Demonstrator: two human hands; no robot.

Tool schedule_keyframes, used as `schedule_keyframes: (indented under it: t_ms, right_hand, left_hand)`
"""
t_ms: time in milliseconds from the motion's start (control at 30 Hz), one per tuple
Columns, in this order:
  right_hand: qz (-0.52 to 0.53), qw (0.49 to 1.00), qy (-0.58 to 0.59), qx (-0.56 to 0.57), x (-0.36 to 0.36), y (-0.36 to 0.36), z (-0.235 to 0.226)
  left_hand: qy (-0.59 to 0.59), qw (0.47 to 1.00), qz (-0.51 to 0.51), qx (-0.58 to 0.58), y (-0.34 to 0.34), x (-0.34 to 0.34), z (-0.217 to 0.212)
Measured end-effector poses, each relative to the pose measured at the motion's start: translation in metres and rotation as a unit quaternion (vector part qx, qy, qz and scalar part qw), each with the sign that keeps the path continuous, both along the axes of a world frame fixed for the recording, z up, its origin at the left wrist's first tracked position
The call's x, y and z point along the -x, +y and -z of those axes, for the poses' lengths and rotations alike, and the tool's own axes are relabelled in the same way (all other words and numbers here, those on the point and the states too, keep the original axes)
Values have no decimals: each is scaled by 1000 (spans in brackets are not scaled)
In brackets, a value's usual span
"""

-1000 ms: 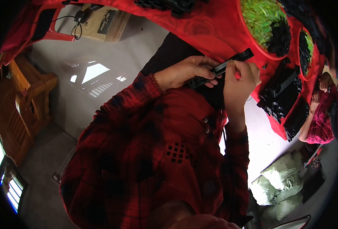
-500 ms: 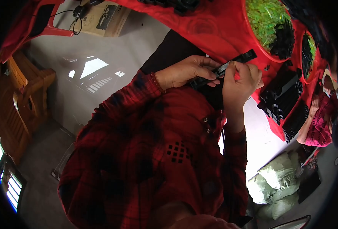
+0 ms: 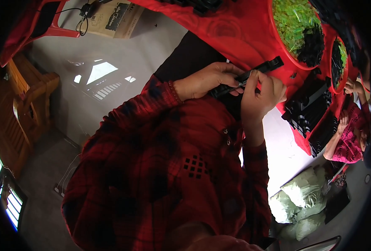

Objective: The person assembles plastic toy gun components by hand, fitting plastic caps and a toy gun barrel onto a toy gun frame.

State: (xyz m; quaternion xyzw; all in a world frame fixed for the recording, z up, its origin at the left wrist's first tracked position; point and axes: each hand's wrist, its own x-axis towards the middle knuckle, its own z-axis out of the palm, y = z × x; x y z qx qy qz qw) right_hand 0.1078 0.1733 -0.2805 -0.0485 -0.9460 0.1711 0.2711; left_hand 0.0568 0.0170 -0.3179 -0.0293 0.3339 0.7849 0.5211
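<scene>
The person wears a long-sleeved red-and-black plaid shirt, a red top marked with black squares, 2 small shiny round fasteners, dark trousers and a beaded bracelet.

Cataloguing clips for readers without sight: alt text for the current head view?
A person's left hand holds a long black part while the right hand touches it near its middle. Ahead, a red-covered table bears a red-rimmed container of green pieces and black pieces; another person in pink is far right.
</scene>
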Motion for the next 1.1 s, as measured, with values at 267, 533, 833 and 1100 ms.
schedule_keyframes:
  t_ms: [267, 533, 833, 1100]
  right_hand:
    - [47, 984, -39, 169, -6, 3, -7]
    - [20, 996, 7, 89, -3, -1, 13]
    - [23, 999, 29, 21, -1, -2, 15]
    - [40, 987, -62, 140, -9, -1, -11]
  left_hand:
    - [31, 999, 11, 37, 0, 1, -7]
    - [14, 1000, 3, 11, 3, -4, -5]
    - [58, 994, -34, 83, 13, -11, -10]
    - [106, 987, -15, 123, 15, -11, -11]
